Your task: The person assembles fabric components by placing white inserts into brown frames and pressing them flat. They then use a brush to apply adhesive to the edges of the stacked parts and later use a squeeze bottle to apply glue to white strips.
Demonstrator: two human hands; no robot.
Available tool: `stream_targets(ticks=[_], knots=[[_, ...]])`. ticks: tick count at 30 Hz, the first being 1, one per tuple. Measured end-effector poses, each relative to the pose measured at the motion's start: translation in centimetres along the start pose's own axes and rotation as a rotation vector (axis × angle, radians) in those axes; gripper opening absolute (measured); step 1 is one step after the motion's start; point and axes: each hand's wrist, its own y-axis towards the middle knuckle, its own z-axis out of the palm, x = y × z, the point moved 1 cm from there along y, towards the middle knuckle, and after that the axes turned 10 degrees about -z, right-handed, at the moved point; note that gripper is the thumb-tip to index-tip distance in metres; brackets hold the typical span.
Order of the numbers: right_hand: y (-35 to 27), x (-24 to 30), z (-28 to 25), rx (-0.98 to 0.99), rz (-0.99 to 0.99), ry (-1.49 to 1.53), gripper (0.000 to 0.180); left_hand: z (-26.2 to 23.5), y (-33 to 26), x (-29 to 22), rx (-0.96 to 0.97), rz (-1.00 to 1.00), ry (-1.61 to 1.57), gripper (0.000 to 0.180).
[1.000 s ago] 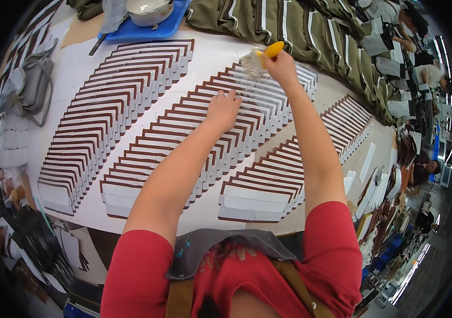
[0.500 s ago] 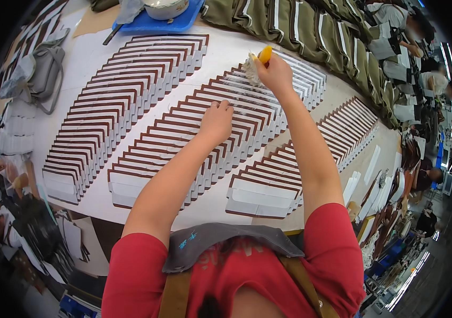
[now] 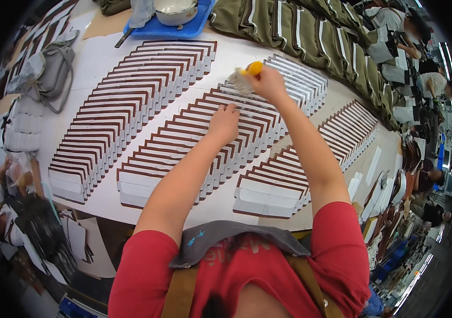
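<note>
My right hand (image 3: 269,84) grips a brush by its yellow handle (image 3: 254,68). The brush's pale bristles (image 3: 240,82) lie against the far part of the middle row of overlapping white panels with brown edges (image 3: 194,127). On that same row, nearer me, rests my left hand (image 3: 224,124), its fingers partly bent with tips on the panels; nothing shows in it. Far-end panels beyond the brush look whiter, their brown edges covered. A similar row (image 3: 104,114) fans out at left, and a shorter row (image 3: 284,175) at right.
A blue tray (image 3: 197,27) with a white bowl (image 3: 175,11) stands at the far side. Olive-green pieces with white strips (image 3: 289,29) line the far right edge. A grey bag (image 3: 53,71) lies at left. Other people (image 3: 430,82) work at right.
My right hand has swept the brush left and slightly nearer me across the panels. The left hand stays on the row; the whole view has shifted slightly.
</note>
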Motion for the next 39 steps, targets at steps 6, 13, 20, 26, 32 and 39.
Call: stream_targets(ticks=[6,13,20,26,32,39], knots=[[0.9,0.5,-3.1,-0.109,0.049,-0.048,0.032,-1.2,-0.8,1.3,-0.159,0.048,-0.271,0.032],[-2.9,7.2,2.2,0.223,-0.164,0.084,0.024,-0.7,-6.5,3.5,-0.104,0.052,0.045,0.033],[-3.3,10.6,3.6,0.149,-0.486,0.15,0.008,-0.2,-6.5,3.7,-0.132,0.067,0.088,0.036],[-1.2,8.2,2.6,0.147,-0.281,-0.291,0.01,-0.3,-6.6,3.6,-0.144,0.077,0.052,0.033],[-4.9,6.3,2.0,0.269,-0.117,-0.021,0.018,-0.2,-6.6,3.8,-0.146,0.071,0.037,0.033],[-7.1,3.6,-2.8,-0.047,0.02,0.084,0.022,0.0,-6.4,4.2,-0.114,0.063,0.054,0.035]])
